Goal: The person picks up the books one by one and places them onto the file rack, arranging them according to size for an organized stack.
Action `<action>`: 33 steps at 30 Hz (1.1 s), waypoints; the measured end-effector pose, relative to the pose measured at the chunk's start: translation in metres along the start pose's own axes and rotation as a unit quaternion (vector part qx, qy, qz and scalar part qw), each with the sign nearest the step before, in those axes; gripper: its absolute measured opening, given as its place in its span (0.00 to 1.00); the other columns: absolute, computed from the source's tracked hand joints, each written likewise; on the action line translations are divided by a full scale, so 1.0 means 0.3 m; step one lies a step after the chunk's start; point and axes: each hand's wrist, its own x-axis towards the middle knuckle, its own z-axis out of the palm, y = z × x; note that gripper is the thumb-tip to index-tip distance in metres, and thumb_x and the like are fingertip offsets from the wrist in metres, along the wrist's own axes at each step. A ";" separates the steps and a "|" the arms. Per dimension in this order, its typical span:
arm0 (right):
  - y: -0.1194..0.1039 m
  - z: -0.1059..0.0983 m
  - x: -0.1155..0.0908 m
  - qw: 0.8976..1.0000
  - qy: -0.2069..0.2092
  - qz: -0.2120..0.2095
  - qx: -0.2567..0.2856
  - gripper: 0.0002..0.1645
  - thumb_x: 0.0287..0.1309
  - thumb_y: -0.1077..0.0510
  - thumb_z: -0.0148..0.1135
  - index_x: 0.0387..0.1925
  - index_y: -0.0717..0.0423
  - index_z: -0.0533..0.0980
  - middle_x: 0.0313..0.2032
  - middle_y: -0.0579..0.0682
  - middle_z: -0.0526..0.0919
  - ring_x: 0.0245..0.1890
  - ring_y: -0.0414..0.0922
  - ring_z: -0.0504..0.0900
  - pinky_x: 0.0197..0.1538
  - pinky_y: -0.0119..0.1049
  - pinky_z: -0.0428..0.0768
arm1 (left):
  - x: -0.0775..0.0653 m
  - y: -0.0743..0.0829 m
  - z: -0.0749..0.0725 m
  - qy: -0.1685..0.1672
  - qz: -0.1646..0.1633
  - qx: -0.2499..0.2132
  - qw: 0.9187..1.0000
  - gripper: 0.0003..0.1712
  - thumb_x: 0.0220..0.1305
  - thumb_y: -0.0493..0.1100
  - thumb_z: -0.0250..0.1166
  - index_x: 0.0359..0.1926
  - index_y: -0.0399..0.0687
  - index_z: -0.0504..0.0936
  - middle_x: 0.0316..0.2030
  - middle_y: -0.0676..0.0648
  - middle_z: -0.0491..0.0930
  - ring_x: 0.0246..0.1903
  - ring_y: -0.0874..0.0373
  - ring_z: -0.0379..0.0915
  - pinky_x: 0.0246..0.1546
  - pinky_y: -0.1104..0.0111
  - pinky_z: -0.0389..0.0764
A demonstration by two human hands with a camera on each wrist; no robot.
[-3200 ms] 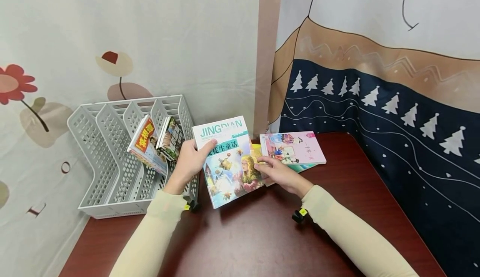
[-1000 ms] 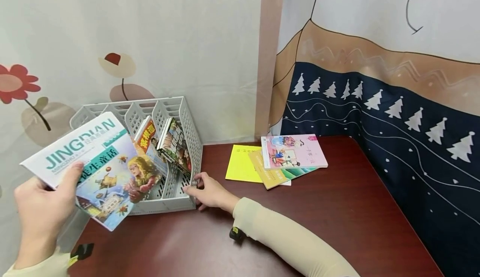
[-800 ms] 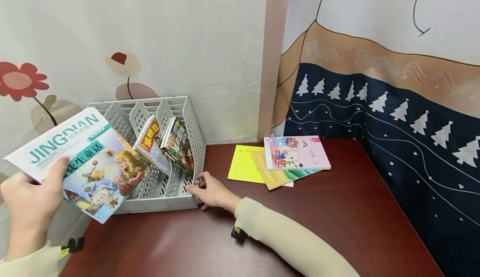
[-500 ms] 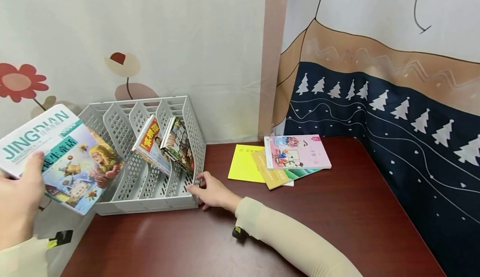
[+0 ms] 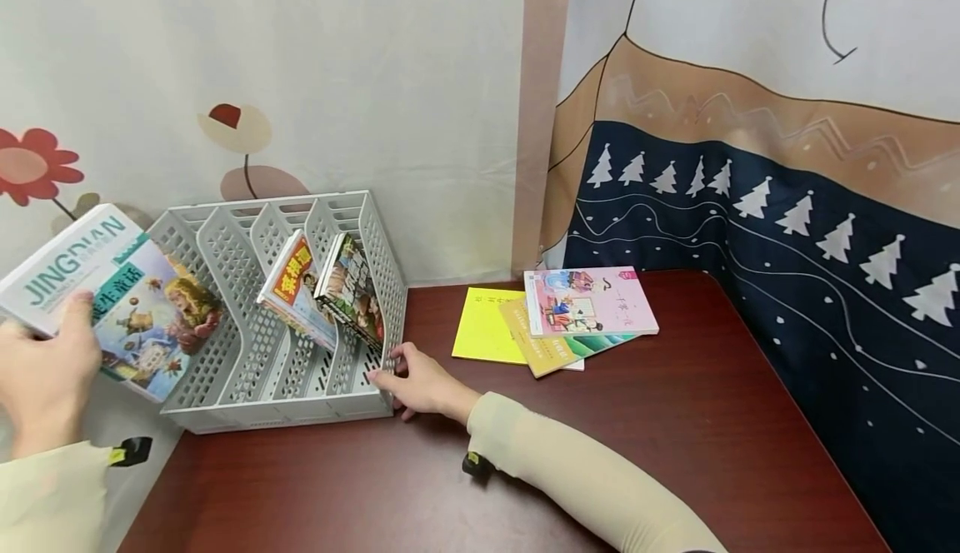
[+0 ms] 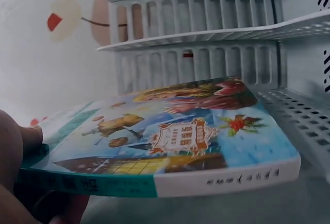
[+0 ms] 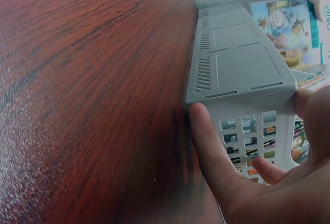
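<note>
At the far left of the head view, my left hand (image 5: 48, 382) holds a thick blue-and-white storybook (image 5: 142, 320), thumb on the cover. The book is tilted, its far end at the leftmost compartment of the grey file rack (image 5: 285, 411). In the left wrist view, the book (image 6: 170, 136) lies across the opening beside the rack's slotted wall (image 6: 206, 62). My right hand (image 5: 423, 382) grips the rack's front right corner, thumb over the wall and fingers outside. The right wrist view shows those fingers (image 7: 206, 139) against the perforated side.
A red-and-yellow comic book (image 5: 296, 286) and black-covered books (image 5: 352, 291) lean in the rack's right compartments. On the brown table (image 5: 600, 436) lie a pink book (image 5: 626, 303), a yellow book (image 5: 483, 332) and an ochre-green book (image 5: 551, 356), overlapping. Curtains stand behind.
The storybook has gone from above the pile to the rack's left end in my left hand. My right hand has left the books and taken hold of the rack's corner.
</note>
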 end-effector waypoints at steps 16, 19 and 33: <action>-0.011 -0.007 -0.005 1.000 -0.003 0.003 0.000 0.33 0.74 0.39 0.71 0.67 0.51 0.71 0.55 0.54 0.80 0.31 0.50 0.92 0.30 0.49 0.92 | 0.090 0.005 0.195 -0.119 0.017 0.015 0.993 0.38 0.71 0.68 0.71 0.70 0.51 0.86 0.17 0.90 0.65 0.30 0.82 0.63 0.40 0.77 0.64; -0.007 -0.007 0.000 1.000 -0.003 0.004 0.000 0.32 0.74 0.40 0.72 0.66 0.50 0.71 0.55 0.54 0.80 0.30 0.49 0.92 0.30 0.49 0.92 | 0.096 -0.013 0.239 -0.118 0.023 -0.010 0.993 0.35 0.71 0.66 0.72 0.69 0.53 0.87 0.18 0.90 0.67 0.30 0.82 0.65 0.43 0.81 0.64; -0.008 -0.006 0.000 1.000 -0.011 0.006 0.001 0.32 0.74 0.39 0.71 0.65 0.50 0.70 0.55 0.54 0.79 0.30 0.49 0.92 0.29 0.48 0.92 | 0.109 -0.141 0.253 -0.252 0.077 0.000 0.965 0.07 0.78 0.65 0.65 0.40 0.77 0.80 0.23 0.84 0.75 0.28 0.79 0.72 0.32 0.79 0.72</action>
